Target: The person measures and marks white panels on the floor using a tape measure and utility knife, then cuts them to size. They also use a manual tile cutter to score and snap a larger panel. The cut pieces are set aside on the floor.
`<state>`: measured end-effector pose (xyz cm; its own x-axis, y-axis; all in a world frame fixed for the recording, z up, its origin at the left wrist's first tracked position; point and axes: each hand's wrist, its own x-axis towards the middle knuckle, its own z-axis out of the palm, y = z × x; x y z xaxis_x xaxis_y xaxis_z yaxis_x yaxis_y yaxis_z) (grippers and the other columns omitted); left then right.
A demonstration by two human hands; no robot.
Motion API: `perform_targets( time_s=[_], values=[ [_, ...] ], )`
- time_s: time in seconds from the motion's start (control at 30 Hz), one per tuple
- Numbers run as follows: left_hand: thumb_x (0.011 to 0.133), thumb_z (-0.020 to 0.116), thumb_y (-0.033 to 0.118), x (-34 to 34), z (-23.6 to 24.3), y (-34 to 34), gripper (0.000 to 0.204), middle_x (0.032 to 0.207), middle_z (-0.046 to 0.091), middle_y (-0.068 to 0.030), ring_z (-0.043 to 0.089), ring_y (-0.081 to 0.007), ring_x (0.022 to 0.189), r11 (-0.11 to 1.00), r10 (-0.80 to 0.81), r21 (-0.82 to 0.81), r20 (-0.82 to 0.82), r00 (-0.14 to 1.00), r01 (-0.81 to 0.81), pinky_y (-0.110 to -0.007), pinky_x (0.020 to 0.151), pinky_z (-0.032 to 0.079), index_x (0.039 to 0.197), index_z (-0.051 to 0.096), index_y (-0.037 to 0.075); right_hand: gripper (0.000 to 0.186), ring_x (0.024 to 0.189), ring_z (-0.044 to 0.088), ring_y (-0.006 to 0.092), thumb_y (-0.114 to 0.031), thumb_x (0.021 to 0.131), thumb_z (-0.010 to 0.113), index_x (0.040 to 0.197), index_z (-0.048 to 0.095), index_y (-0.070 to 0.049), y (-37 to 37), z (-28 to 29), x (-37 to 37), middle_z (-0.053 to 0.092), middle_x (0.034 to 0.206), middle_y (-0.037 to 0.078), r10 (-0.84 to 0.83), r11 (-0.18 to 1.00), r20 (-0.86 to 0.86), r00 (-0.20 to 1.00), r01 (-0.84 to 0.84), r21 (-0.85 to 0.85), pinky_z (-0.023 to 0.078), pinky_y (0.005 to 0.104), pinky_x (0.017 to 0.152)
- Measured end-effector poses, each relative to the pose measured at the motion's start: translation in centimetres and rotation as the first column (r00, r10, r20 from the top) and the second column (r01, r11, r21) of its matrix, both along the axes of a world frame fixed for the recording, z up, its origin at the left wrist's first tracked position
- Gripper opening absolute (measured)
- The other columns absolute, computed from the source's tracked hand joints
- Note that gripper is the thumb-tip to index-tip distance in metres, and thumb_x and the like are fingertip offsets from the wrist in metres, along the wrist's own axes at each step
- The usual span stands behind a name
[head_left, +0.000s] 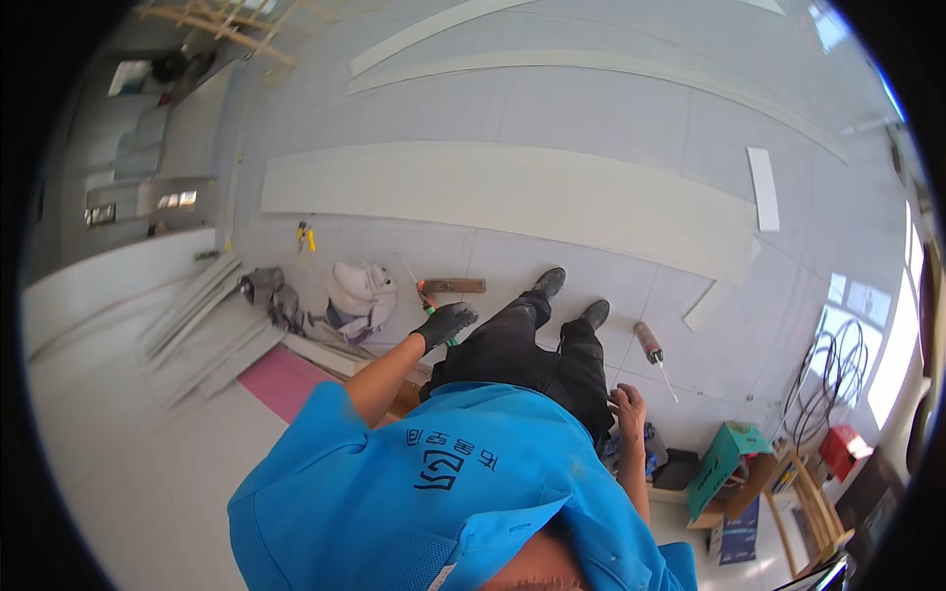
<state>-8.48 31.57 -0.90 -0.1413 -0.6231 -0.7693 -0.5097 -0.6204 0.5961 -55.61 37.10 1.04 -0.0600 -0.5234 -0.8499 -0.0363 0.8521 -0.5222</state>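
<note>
Blue work shirt [434, 492] nearest lens | gloved left hand [445, 322] clamped on green-handled tool [430, 303], beside wood block [454, 286] | bare right hand [627, 402] loose at hip, empty, caulking gun [650, 347] just beyond | best to keep grip firm, tip pointed away from legs

Seen from above: a blue shirt [434, 492], black trousers [522, 360] and black shoes [548, 283] on a pale tiled floor [591, 108]. Left hand [445, 322], in a black glove, closed around a green-handled tool with an orange tip [427, 298], near a small wooden block [454, 286]. Right hand [628, 406], bare, resting loosely open by the right thigh. Just right of the shoes, a caulking gun [650, 350] on the floor. Farther off, a long white panel [512, 197]; at left, stacked boards [202, 325] and a pink sheet [286, 379]. At near right, a green box [724, 458].
</note>
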Motion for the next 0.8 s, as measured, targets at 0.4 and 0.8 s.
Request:
perform_targets(
  time_s=[0.4,0.8],
  values=[
    [0.090,0.054,0.043,-3.1,2.3,13.2,0.043,0.104,0.068,-0.0143,0.063,-0.0300,0.099,0.933,0.322,0.083,0.244,0.915,-0.351,-0.038,0.089,0.047,0.111,0.066,0.008,0.031,0.076,0.067,0.0202,-0.020,0.085,0.057,0.105,0.062,0.003,-9.8,-2.5,-6.4,0.066,0.086,0.012,0.605,0.796,-0.188,0.773,-0.588,0.143,0.056,0.0333,0.060],
    [0.094,0.053,0.031,10.7,-5.7,12.1,0.031,0.092,0.066,-0.0040,0.061,-0.0135,0.084,0.726,0.649,-0.282,-0.022,0.761,-0.627,-0.029,0.078,0.049,0.102,0.065,0.004,0.035,0.082,0.068,0.0213,-0.020,0.086,0.059,0.111,0.061,0.004,-27.2,3.6,21.0,0.066,0.091,0.013,0.748,0.653,-0.146,0.648,-0.757,-0.013,0.057,0.0337,0.067]
  ],
)
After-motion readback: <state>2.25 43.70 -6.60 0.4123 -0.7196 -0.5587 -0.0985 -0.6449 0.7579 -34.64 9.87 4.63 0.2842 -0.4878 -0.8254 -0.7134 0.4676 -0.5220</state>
